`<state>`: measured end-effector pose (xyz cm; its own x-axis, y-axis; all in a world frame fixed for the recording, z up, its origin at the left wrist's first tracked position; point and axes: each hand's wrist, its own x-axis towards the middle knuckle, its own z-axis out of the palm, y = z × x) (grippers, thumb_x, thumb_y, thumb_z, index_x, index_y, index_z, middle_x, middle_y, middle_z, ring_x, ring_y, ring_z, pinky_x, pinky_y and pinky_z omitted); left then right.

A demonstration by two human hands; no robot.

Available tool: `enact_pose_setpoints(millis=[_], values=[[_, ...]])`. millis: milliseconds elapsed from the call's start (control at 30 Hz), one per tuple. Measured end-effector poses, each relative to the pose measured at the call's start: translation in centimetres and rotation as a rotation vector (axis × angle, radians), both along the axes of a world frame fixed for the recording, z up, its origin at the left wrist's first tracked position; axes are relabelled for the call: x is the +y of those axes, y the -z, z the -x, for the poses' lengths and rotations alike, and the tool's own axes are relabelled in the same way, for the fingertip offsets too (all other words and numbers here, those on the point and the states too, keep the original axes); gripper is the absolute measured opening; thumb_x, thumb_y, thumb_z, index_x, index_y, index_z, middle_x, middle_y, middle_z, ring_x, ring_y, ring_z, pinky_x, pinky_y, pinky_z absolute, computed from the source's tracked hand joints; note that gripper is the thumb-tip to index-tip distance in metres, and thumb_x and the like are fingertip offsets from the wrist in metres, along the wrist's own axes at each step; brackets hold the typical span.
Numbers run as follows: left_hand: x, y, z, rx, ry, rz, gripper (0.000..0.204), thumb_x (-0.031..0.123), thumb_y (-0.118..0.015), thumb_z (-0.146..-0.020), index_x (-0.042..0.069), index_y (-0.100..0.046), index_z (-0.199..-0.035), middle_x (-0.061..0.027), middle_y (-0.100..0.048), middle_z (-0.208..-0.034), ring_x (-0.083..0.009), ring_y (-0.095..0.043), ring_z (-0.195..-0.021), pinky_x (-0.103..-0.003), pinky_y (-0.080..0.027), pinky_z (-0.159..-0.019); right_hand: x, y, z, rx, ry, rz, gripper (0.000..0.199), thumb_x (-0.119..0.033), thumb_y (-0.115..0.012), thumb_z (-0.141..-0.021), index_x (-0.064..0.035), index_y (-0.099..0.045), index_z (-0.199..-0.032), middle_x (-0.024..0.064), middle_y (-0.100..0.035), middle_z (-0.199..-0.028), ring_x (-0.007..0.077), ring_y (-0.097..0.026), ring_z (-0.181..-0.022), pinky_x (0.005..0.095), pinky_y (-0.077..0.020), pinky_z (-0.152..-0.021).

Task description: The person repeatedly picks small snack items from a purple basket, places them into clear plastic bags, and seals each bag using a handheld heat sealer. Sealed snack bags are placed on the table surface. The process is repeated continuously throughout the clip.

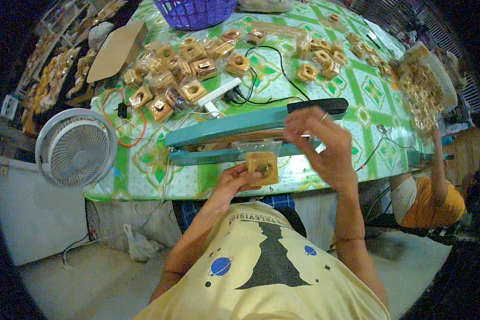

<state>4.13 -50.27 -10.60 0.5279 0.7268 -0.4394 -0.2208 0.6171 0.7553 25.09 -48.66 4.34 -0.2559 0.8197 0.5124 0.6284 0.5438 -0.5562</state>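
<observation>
My left hand (pixel 237 180) grips a clear plastic bag with a square, light-brown wooden piece (pixel 269 173) inside, which has a round hole. The bag's open end reaches up to the gap of a long teal bag sealer (pixel 224 128), whose upper arm is raised. My right hand (pixel 325 144) hovers in front of the sealer's black handle (pixel 336 105). Its fingers are bent, with the thumb apart from them and nothing visible between. Slight blur hides whether a fingertip touches the handle.
Bagged wooden pieces (pixel 192 50) are heaped behind the sealer, with more (pixel 322 56) at right. A white power strip (pixel 218 92) with black cables lies between. A round fan (pixel 77 148) stands left; a purple basket (pixel 194 13) sits far back. Another person (pixel 429 200) is at right, by a filled container (pixel 424 85).
</observation>
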Motion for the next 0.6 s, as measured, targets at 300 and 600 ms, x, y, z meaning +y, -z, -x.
enact_pose_setpoints(millis=[300,600], values=[[-1.0,-2.7,-0.1,0.057,0.287,-0.201,0.055,0.019,-0.076,-0.082,-0.002,-0.054,-0.127,-0.009,-0.065,-0.115,-0.0138,-0.062,-0.101,-0.028,-0.049,-0.09,-4.7,6.1,-1.4,0.199,-0.031,0.692,0.068,-0.021,-0.084,-0.069,-0.0091,-0.053,-0.128,0.006,-0.058,-0.124,0.0199,-0.055,-0.114,0.0343,-0.0468,-0.09],[7.1,-10.0,7.1,0.63,-0.027,-0.829,0.027,0.026,-0.069,-0.087,0.01,-0.07,-0.109,-0.0065,-0.072,-0.095,-0.0147,-0.068,-0.083,-0.029,-0.053,-0.075,-2.3,9.2,-17.8,0.398,0.204,1.182,0.041,-0.02,-0.072,-0.082,-0.0021,-0.058,-0.116,0.0082,-0.066,-0.104,0.0194,-0.065,-0.095,0.0311,-0.0512,-0.083]])
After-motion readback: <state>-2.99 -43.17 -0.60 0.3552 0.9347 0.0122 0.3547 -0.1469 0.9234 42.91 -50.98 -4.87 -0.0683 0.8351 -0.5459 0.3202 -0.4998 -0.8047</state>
